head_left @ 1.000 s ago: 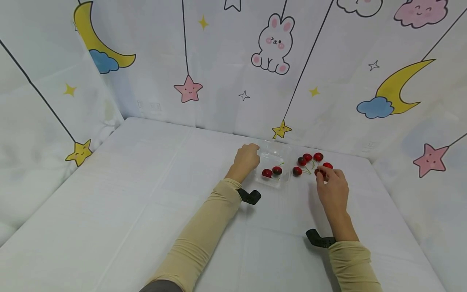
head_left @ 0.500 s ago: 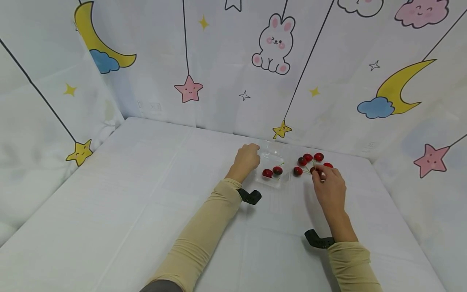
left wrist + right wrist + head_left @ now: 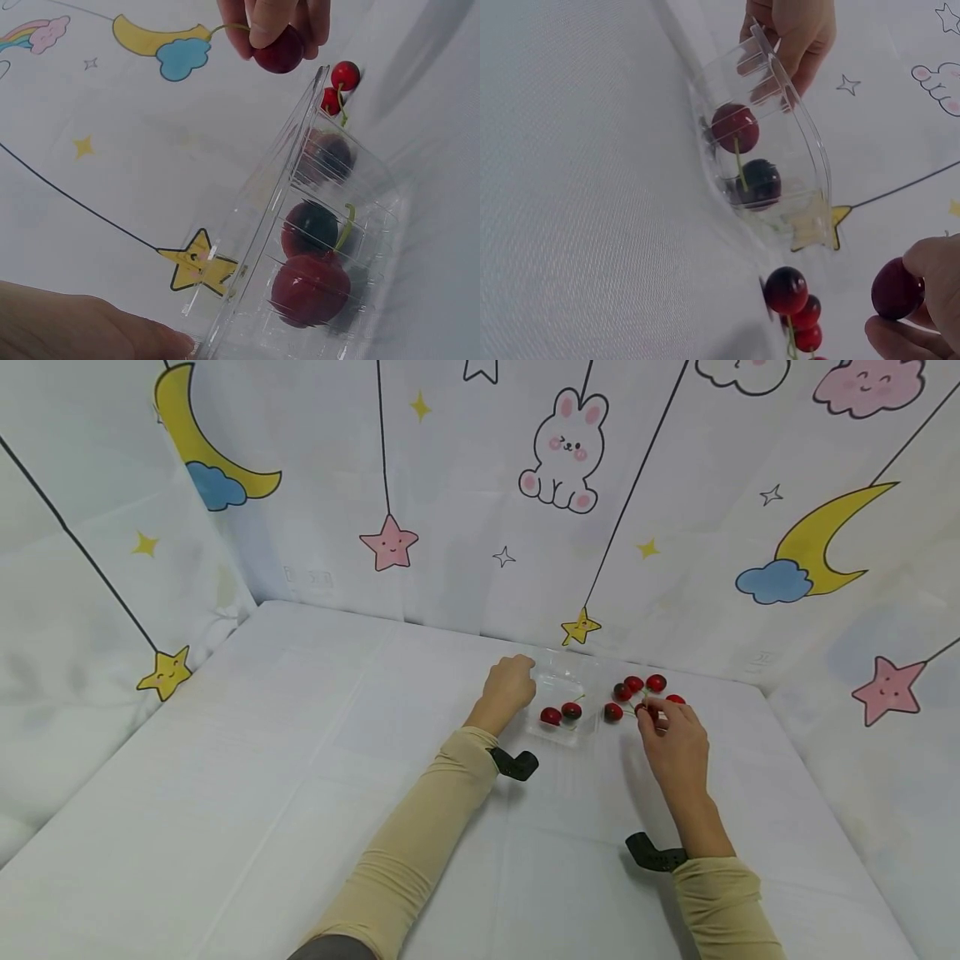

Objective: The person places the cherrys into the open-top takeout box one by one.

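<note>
My right hand (image 3: 681,739) pinches a cherry (image 3: 894,291) between thumb and fingers, held above the table (image 3: 360,693). My left hand (image 3: 507,689) grips the clear box (image 3: 557,685) at its left edge, presumably steadying so light a container; two cherries (image 3: 311,289) sit inside. Loose cherries (image 3: 633,683) lie to its right. The table's back edge is near; open room lies towards me
</note>
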`<act>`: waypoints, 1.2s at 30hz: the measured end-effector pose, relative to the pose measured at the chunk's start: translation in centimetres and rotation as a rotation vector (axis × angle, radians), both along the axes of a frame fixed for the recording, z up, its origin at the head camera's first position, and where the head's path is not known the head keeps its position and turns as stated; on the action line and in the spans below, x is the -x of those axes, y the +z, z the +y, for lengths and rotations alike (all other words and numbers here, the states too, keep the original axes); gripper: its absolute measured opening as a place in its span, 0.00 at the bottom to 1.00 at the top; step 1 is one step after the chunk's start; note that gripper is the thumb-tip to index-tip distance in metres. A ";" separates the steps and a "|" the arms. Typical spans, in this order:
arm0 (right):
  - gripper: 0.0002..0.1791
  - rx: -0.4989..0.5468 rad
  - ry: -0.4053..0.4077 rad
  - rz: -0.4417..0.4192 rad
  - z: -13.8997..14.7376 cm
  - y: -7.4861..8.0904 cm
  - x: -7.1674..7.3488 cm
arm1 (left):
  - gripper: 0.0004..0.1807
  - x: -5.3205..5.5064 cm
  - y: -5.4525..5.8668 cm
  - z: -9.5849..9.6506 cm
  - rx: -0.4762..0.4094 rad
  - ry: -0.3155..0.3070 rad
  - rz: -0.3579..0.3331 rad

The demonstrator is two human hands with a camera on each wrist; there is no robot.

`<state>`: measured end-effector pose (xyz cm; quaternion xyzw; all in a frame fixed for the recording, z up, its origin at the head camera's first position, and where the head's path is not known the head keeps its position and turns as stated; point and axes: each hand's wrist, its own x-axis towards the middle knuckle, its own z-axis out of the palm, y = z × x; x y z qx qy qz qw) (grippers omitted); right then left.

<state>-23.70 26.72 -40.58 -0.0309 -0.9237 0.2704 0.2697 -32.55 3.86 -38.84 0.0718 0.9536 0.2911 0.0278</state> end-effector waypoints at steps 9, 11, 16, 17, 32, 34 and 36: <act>0.16 0.016 0.029 0.001 -0.2 0.1 0.0 | 0.22 0.1 -0.1 0.0 0.010 0.007 0.004; 0.16 0.013 0.033 -0.010 -0.3 0.1 0.0 | 0.22 0.1 -0.1 0.0 0.011 0.007 0.003; 0.17 0.017 0.038 -0.036 -0.5 0.2 -0.1 | 0.23 0.1 0.0 0.1 0.006 0.010 -0.003; 0.17 0.017 0.037 -0.040 -0.5 0.2 -0.1 | 0.23 0.1 0.0 0.1 0.008 0.011 -0.001; 0.20 0.051 0.047 -0.035 -0.8 0.2 -0.1 | 0.22 -0.2 0.1 0.0 0.028 -0.014 0.038; 0.20 0.056 0.045 -0.028 -0.8 0.2 -0.1 | 0.22 -0.1 0.0 0.0 0.030 -0.012 0.033; 0.19 0.059 0.043 -0.022 -0.9 0.2 -0.1 | 0.22 -0.1 0.0 0.0 0.031 -0.010 0.029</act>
